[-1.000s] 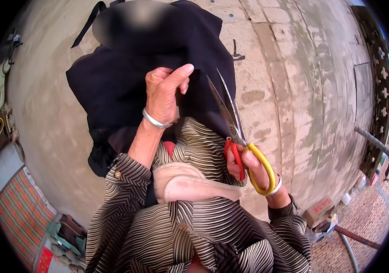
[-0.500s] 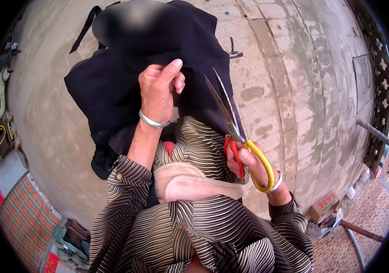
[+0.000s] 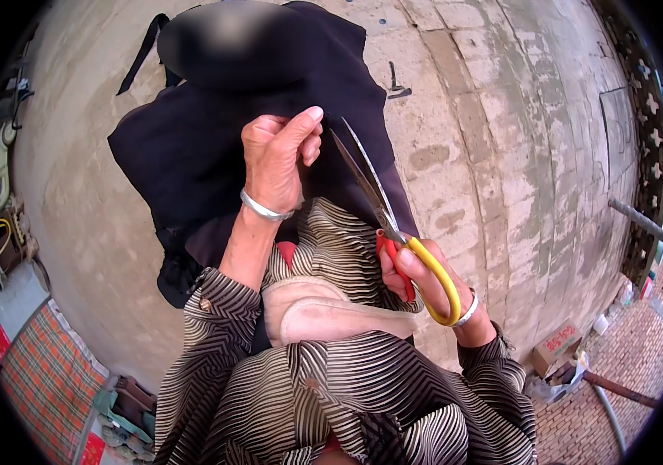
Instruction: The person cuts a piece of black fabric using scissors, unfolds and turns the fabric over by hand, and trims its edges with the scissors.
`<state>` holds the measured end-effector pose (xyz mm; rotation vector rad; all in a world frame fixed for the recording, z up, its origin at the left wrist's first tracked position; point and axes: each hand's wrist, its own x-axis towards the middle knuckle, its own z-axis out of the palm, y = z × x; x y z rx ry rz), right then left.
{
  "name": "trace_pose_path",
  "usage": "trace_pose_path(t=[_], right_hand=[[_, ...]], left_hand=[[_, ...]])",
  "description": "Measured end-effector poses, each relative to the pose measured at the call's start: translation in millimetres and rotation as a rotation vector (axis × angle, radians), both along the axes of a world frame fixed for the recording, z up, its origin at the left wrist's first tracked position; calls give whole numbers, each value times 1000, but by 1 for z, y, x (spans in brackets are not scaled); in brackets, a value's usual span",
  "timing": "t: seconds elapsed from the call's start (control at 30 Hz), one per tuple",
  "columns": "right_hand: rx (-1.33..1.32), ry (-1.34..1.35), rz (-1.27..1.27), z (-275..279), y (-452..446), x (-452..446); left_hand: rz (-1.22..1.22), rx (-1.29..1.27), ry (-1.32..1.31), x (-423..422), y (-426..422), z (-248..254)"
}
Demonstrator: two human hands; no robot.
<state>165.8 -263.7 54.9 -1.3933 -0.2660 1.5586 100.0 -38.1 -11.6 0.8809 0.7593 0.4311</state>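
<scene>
My right hand [image 3: 422, 273] grips a pair of scissors [image 3: 380, 203] with one yellow and one red handle. The blades are slightly apart and point up toward my left hand. Thumb pressed against curled fingers, my left hand [image 3: 273, 163] is closed in a pinch over a large dark cloth [image 3: 169, 151]. What it pinches, if anything, is too small or dark to make out. The cloth spreads from my lap, and its far part lies under a blurred patch. On my lap rest two pale, insole-shaped pads [image 3: 339, 316], one overlapping the other.
Worn concrete ground [image 3: 455, 147] surrounds the cloth. At the left lies a plaid mat [image 3: 48, 380]. A cardboard box [image 3: 556, 346] and a rusty pole [image 3: 618, 389] are at the lower right, by brick paving. A patterned low wall [image 3: 652, 139] borders the right side.
The scissors have shifted a little left, so their tips are nearer my left hand. My left hand has moved slightly right and down, still pinched.
</scene>
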Motion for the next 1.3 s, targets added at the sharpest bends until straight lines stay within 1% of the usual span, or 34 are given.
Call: trace_pose_path(t=[0.3,0.37,0.5,0.57,0.8,0.9,1.07,1.2,1.3], right_hand=[[-29,-17,24,-2,7,2],[-19,-49,39,-4,9,3],[-69,-15,64,-6,15,7],[0,-27,40,-11,19,8],[15,-18,19,-19,32,10],[-7,-54,27,-21,37,11],[64,-159,71,-27,40,17],[32,-159,87,-30,41,21],[25,-231,132,-31,44,24]], left_hand=[[-9,-7,59,0,0,7],[-21,24,74,1,-1,9],[-18,-12,60,1,-2,10],[-19,-39,54,0,-3,11],[-8,-96,19,0,-4,9],[-3,-116,9,0,-6,9],[8,-106,-8,-1,-6,8],[-1,-108,-18,-1,-6,6],[12,-125,-14,-2,-7,7]])
